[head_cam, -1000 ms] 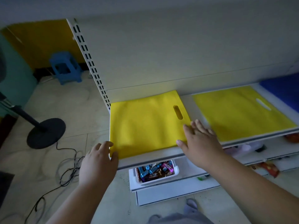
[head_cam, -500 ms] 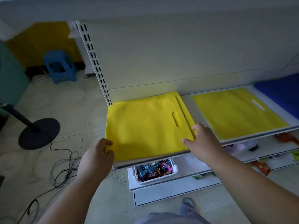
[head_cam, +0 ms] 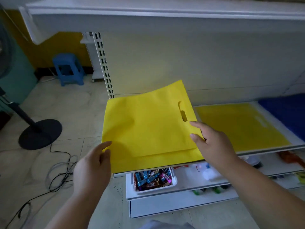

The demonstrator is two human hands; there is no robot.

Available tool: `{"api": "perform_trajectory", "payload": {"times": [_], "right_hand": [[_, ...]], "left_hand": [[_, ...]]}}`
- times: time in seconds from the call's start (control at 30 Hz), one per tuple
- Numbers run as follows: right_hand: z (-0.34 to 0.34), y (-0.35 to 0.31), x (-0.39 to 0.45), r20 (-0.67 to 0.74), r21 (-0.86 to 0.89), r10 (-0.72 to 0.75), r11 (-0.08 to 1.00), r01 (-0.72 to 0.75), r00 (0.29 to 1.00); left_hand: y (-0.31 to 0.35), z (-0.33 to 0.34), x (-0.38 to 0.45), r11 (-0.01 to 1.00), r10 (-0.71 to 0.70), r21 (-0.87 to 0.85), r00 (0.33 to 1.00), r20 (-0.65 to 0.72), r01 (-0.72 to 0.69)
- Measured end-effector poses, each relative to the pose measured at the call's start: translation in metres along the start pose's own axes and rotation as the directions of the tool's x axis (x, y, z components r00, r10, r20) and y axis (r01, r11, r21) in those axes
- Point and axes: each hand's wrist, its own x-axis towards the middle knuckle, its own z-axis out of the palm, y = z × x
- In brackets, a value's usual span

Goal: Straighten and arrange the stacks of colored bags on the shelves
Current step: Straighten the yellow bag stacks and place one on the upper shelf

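White metal shelving unit (head_cam: 189, 66) fills the upper and right frame. On its shelf edge, centre frame, sits the stack of flat yellow non-woven bags with die-cut handle slots (head_cam: 148, 126), tilted so its far right corner rides up against the back panel and its near edge overhangs the shelf front. A lower bag's edge shows as a step along the bottom, so the stack isn't flush. Second flat yellow bag stack (head_cam: 239, 124) lies to its right on the same shelf; dark blue bag stack (head_cam: 287, 113) at far right edge.

Step, as I read it: squaring up the left yellow stack. Next move likely needs rotating it back parallel to the shelf front and seating it flat beside the neighbour.

Left hand (head_cam: 94, 166), lower-left centre: at the stack's left near corner, thumb on top; fingers go under the bags, can't tell how tightly they pinch. Right hand (head_cam: 212, 142), right of centre: at the right edge, index finger extended onto the top bag below the slot, thumb on the surface, remaining fingers hidden behind the edge.

White plastic bin of wrapped candies (head_cam: 153, 179) sits on the lower shelf beneath.
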Motion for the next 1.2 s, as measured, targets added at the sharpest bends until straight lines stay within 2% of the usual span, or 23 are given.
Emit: {"api": "perform_trajectory", "payload": {"times": [0.23, 0.43, 0.67, 0.77, 0.87, 1.03, 1.2], "right_hand": [[-0.047, 0.06, -0.003, -0.167, 0.048, -0.07, 0.996, 0.079, 0.983], [-0.115, 0.154, -0.001, -0.2, 0.087, 0.011, 0.996, 0.007, 0.98], [-0.196, 0.267, 0.028, -0.029, 0.127, 0.065, 0.99, -0.061, 0.997], [-0.207, 0.296, 0.048, 0.156, 0.165, 0.093, 0.979, -0.119, 0.983], [-0.204, 0.315, 0.065, 0.305, 0.115, 0.125, 0.979, -0.167, 0.944], [-0.188, 0.338, 0.081, 0.333, -0.054, 0.114, 0.993, -0.102, 0.936], [-0.182, 0.346, 0.084, 0.332, -0.22, 0.125, 0.974, -0.052, 0.935]], "left_hand": [[0.055, 0.039, -0.022, 0.994, 0.058, -0.096, 0.998, -0.031, -0.061], [0.139, 0.118, -0.035, 0.975, 0.136, -0.177, 0.991, -0.006, -0.135], [0.237, 0.214, -0.071, 0.98, 0.097, -0.174, 0.995, 0.009, -0.093], [0.257, 0.237, -0.075, 0.993, 0.091, -0.075, 0.994, 0.059, -0.086], [0.267, 0.256, -0.076, 0.987, 0.095, 0.113, 0.981, 0.169, -0.115], [0.274, 0.274, -0.073, 0.926, 0.086, 0.337, 0.964, 0.252, -0.17], [0.276, 0.285, -0.075, 0.87, 0.053, 0.456, 0.955, 0.292, -0.188]]}}
